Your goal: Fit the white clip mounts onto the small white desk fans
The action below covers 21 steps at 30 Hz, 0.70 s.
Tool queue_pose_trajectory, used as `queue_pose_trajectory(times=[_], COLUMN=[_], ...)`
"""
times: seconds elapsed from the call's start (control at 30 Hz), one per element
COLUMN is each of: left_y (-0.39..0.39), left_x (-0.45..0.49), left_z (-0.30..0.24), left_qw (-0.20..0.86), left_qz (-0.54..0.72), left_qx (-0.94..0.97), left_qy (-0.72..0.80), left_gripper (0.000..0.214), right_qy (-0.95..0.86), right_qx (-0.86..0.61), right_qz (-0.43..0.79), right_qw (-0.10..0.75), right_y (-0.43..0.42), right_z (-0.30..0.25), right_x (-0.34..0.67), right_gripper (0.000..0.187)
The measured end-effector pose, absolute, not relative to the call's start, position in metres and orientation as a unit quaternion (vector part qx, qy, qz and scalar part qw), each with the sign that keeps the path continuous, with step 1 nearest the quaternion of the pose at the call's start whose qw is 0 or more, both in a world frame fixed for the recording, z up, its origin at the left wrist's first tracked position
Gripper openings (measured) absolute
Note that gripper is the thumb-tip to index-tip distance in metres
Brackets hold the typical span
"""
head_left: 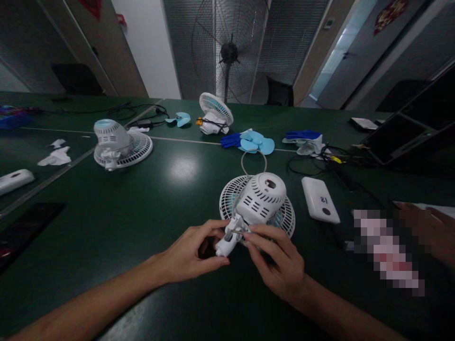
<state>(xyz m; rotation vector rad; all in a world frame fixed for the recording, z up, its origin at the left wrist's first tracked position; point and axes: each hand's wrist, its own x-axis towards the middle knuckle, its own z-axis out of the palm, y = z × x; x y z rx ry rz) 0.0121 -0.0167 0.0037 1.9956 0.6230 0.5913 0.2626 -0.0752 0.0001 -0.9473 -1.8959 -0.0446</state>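
Note:
A small white fan (261,196) lies grille-down on the dark green table (142,227), its motor housing facing up. My left hand (194,251) pinches the white stem bracket (229,237) that sticks out of the fan's base. My right hand (275,260) grips the same bracket from the right, fingertips closed at the joint with the housing. A thin ring (253,162) lies just beyond the fan.
A second white fan (119,144) lies at the left, a third (215,113) at the back. Blue fan blades (256,142), blue gloves (302,136), a white power bank (320,199), cables and a laptop (408,137) sit to the right. Another person's hand (430,232) rests at far right.

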Motion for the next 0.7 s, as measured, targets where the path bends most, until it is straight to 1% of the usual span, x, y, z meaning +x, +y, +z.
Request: queue_pose_trajectory(times=[0.13, 0.23, 0.43, 0.53, 0.7], left_y=[-0.0159, -0.015, -0.0159, -0.0162, -0.0157], left_x=[0.0132, 0.0125, 0.0083, 0.0071, 0.0078], left_z=[0.0052, 0.0053, -0.0014, -0.0039, -0.0034], left_qw=[0.472, 0.471, 0.385, 0.375, 0.387], left_qz=[0.271, 0.283, 0.316, 0.31, 0.289], left_qx=[0.8, 0.796, 0.825, 0.832, 0.831], left_qy=[0.253, 0.255, 0.265, 0.265, 0.277], left_gripper=[0.058, 0.054, 0.034, 0.035, 0.036], right_qy=[-0.766, -0.76, -0.758, -0.763, -0.774], right_qx=[-0.373, -0.384, -0.384, -0.379, -0.386], right_qz=[-0.031, -0.037, -0.028, -0.029, -0.028], right_qw=[0.522, 0.523, 0.527, 0.523, 0.501], right_y=[-0.0758, -0.076, -0.076, -0.0759, -0.0765], right_z=[0.0088, 0.0101, 0.0054, 0.0034, 0.0004], right_x=[0.26, 0.2585, 0.2591, 0.2597, 0.2603], right_gripper=[0.038, 0.04, 0.043, 0.042, 0.039])
